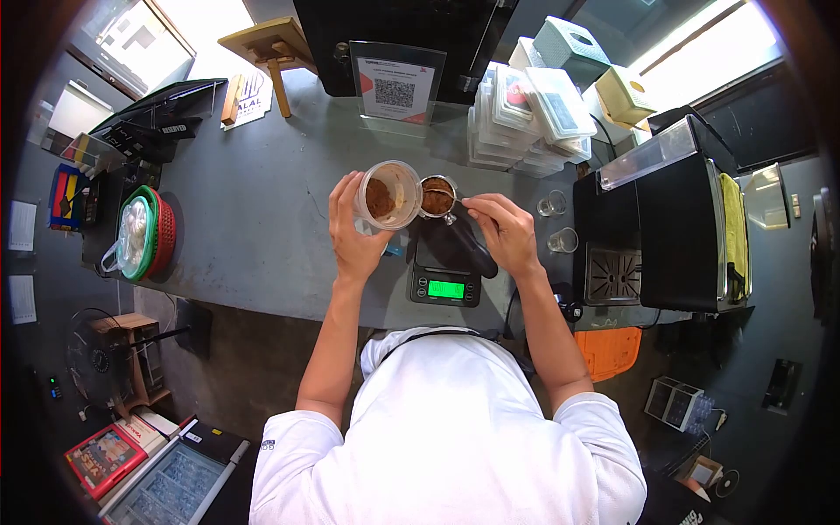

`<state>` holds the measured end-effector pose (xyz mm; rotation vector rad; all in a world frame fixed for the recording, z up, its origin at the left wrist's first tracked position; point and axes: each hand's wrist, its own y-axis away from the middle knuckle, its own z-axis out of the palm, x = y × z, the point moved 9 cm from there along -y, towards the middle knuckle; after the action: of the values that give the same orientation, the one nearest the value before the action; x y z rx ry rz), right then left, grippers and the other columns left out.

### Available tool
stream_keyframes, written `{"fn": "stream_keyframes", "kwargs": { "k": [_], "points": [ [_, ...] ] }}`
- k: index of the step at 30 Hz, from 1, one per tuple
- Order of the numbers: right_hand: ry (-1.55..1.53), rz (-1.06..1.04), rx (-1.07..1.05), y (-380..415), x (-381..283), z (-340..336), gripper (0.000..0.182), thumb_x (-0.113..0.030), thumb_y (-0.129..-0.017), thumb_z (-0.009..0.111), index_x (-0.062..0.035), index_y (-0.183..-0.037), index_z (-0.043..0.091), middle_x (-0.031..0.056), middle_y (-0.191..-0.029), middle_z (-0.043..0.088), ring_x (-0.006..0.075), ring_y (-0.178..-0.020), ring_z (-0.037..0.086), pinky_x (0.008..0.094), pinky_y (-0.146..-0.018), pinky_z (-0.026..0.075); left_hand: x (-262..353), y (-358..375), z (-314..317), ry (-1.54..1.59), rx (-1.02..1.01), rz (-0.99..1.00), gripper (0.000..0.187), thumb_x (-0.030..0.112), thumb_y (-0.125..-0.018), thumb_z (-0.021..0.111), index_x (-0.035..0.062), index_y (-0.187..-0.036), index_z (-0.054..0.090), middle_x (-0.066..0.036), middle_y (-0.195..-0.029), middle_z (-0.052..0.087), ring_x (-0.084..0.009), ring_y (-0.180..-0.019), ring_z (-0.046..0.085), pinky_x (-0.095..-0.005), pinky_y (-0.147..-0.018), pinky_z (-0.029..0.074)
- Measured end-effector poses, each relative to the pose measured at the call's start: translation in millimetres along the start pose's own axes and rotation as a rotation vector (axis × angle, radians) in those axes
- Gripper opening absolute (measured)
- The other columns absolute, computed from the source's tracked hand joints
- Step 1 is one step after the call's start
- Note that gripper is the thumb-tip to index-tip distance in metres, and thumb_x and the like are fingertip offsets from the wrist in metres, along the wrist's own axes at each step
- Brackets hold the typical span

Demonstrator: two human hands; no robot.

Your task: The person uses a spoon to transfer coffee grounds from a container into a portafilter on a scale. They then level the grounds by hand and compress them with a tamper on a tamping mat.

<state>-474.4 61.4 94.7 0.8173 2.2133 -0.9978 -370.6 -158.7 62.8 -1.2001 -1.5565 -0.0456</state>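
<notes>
My left hand (357, 229) is wrapped round a clear plastic cup (405, 194), tilted so that the brown ground coffee (380, 198) inside shows. Right beside the cup's rim is a portafilter (449, 215) whose round basket holds brown grounds (436, 198). My right hand (506, 229) pinches the thin handle of a spoon (458, 200), and the spoon's end is over the basket. The portafilter's black handle (472, 248) slants toward me above a black digital scale (444, 287) with a lit green display.
An espresso machine (678, 232) stands at the right, with two small glasses (563, 240) beside it. Plastic boxes (525, 118) are stacked at the back right. A QR code sign (395, 87) stands at the back. Red and green baskets (164, 234) sit at the left.
</notes>
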Motion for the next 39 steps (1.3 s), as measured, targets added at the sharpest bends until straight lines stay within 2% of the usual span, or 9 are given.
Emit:
{"fn": "stream_keyframes", "kwargs": {
  "k": [4,13,22,25,26,29,33,36,39],
  "points": [
    [0.024,0.029,-0.039,1.2,3.5,5.3,0.015,-0.004,-0.088,0.069,-0.0056,-0.102,0.074,0.0093,-0.095,0.072,0.0255,-0.079,0.071,0.0330,-0.070,0.056,0.6,-0.2,0.1,0.011,-0.005,-0.017,0.082,0.010,-0.060,0.091,0.0068,-0.134,0.054,-0.015,-0.135,0.055,-0.0350,-0.126,0.053,-0.0448,-0.104,0.047],
    [0.021,0.003,0.031,-2.0,-4.8,-4.4,0.013,-0.004,-0.089,0.069,-0.0042,-0.101,0.074,0.0106,-0.091,0.071,0.0264,-0.075,0.069,0.0332,-0.066,0.055,0.1,-0.2,1.3,0.008,-0.017,-0.022,0.082,0.010,-0.061,0.091,0.0068,-0.134,0.054,-0.015,-0.135,0.055,-0.0348,-0.126,0.053,-0.0445,-0.104,0.047],
    [-0.070,-0.030,0.229,-9.5,-38.6,-37.2,0.013,-0.001,-0.088,0.070,-0.0019,-0.101,0.074,0.0086,-0.091,0.072,0.0078,-0.060,0.058,0.0236,-0.054,0.048,0.8,0.2,2.4,0.014,-0.017,-0.007,0.082,0.009,-0.061,0.090,0.0070,-0.134,0.054,-0.015,-0.135,0.055,-0.0350,-0.127,0.053,-0.0446,-0.104,0.047],
    [-0.108,-0.148,0.187,-15.1,-63.3,-32.0,0.014,0.000,-0.087,0.071,-0.0029,-0.101,0.074,0.0098,-0.092,0.071,0.0104,-0.061,0.060,0.0249,-0.053,0.049,5.2,-1.3,2.5,0.028,-0.013,0.012,0.082,0.009,-0.061,0.090,0.0074,-0.134,0.054,-0.015,-0.135,0.055,-0.0354,-0.128,0.052,-0.0447,-0.104,0.047],
    [-0.090,-0.186,0.146,-18.4,-71.7,-25.7,0.016,-0.001,-0.086,0.072,-0.0052,-0.102,0.074,0.0085,-0.093,0.072,0.0154,-0.064,0.065,0.0277,-0.055,0.051,7.9,-2.0,2.5,0.030,-0.015,0.032,0.082,0.009,-0.061,0.091,0.0076,-0.134,0.054,-0.015,-0.135,0.055,-0.0357,-0.128,0.052,-0.0447,-0.104,0.047],
    [-0.032,-0.240,-0.010,-22.0,-73.9,3.3,0.020,0.005,-0.083,0.071,-0.0018,-0.102,0.072,0.0122,-0.096,0.071,0.0241,-0.077,0.070,0.0297,-0.066,0.056,15.2,-2.8,4.0,0.058,-0.022,0.086,0.082,0.010,-0.060,0.091,0.0082,-0.134,0.055,-0.015,-0.136,0.056,-0.0364,-0.129,0.053,-0.0446,-0.104,0.048],
    [0.073,-0.266,-0.008,-19.4,-75.3,22.7,0.025,-0.001,-0.078,0.074,-0.0105,-0.101,0.073,0.0031,-0.095,0.070,0.0218,-0.073,0.070,0.0327,-0.064,0.057,21.3,-2.7,1.7,0.084,-0.028,0.127,0.081,0.012,-0.061,0.092,0.0088,-0.134,0.055,-0.015,-0.136,0.057,-0.0370,-0.128,0.054,-0.0445,-0.103,0.049],
    [0.101,-0.253,-0.005,-20.2,-76.6,23.9,0.027,-0.001,-0.075,0.074,-0.0105,-0.100,0.073,0.0028,-0.095,0.070,0.0217,-0.073,0.070,0.0324,-0.064,0.057,21.0,-1.0,2.3,0.087,-0.020,0.140,0.081,0.013,-0.062,0.092,0.0086,-0.133,0.055,-0.015,-0.136,0.057,-0.0369,-0.128,0.054,-0.0448,-0.103,0.050],
    [0.128,-0.205,-0.004,-20.9,-72.1,26.9,0.020,-0.003,-0.083,0.072,-0.0101,-0.102,0.074,0.0045,-0.097,0.071,0.0216,-0.073,0.070,0.0318,-0.063,0.056,21.3,-0.7,3.5,0.113,-0.023,0.154,0.080,0.014,-0.062,0.091,0.0078,-0.133,0.055,-0.015,-0.135,0.057,-0.0369,-0.128,0.055,-0.0451,-0.103,0.050]
  ]
}}
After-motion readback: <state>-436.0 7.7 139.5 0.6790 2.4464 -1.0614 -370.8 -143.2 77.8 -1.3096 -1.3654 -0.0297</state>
